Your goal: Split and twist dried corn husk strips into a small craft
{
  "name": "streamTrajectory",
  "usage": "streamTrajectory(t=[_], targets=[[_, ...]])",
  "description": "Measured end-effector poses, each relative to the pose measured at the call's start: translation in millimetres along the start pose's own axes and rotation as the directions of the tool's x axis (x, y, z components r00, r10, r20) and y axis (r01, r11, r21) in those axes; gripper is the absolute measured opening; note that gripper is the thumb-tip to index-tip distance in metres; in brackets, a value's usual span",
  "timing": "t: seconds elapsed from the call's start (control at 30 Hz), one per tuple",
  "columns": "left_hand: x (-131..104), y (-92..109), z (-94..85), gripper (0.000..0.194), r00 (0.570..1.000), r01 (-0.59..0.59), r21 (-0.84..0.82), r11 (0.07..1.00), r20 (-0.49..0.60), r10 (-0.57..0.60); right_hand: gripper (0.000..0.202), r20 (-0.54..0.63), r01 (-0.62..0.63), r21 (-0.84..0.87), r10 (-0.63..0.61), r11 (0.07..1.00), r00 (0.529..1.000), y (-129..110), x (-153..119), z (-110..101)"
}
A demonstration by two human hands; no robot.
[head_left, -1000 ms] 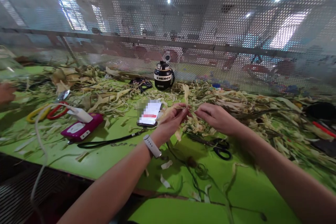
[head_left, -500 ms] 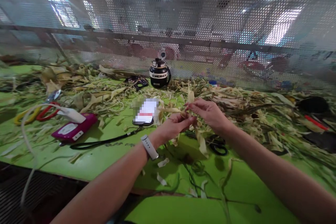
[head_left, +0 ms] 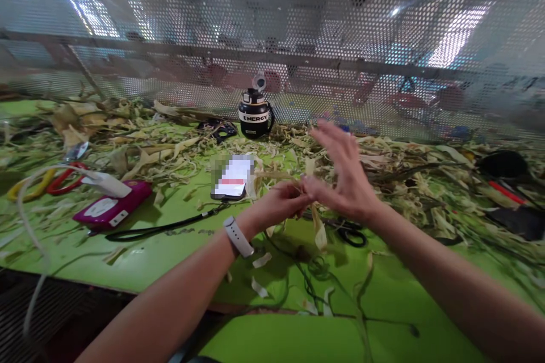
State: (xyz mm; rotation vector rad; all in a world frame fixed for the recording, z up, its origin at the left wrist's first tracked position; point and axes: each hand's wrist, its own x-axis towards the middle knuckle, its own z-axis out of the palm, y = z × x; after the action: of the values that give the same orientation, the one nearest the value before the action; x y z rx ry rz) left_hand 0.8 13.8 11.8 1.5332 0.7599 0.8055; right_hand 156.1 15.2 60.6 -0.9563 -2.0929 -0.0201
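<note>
Positions are given relative to the black bottle, which stands upright on the green bench with its cap open. Far left of the bottle and nearer the viewer, a yellow loop and a red loop lie side by side. Next, a purple block carries a white plug with a white cable. A black strap runs to the phone, which lies in front of the bottle, slightly left. The left hand is in front of the bottle, slightly right; its grip is closed on a pale strip, which hangs below the fingertips. The right hand is farther right; its fingers are spread and its thumb is at the left fingertips, where contact cannot be determined. Black-handled scissors lie on the bench beneath the right hand, right of the bottle. Loose plant strips cover the bench on both sides of the bottle. Farthest right is a red item.
</note>
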Motion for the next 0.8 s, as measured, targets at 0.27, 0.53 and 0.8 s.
streamTrajectory(t=[0.27,0.53,0.8], targets=[[-1.1,3.5,0.7,0.026,1.0,0.0,-0.185,0.983,0.004,0.001,0.01,0.005,-0.181,0.463,0.201,0.868,0.979,5.3,-7.0,23.0],[-1.4,3.0,-5.3,0.026,0.992,0.078,-0.48,0.874,0.122,-0.021,0.024,0.257,-0.49,0.778,0.513,0.394,0.819,-6.6,-2.2,19.1],[-3.6,5.5,-7.5,0.028,0.977,0.136,-0.383,0.914,0.205,-0.059,0.018,0.133,-0.401,0.781,0.499,0.479,0.856,-2.6,-6.0,24.7]])
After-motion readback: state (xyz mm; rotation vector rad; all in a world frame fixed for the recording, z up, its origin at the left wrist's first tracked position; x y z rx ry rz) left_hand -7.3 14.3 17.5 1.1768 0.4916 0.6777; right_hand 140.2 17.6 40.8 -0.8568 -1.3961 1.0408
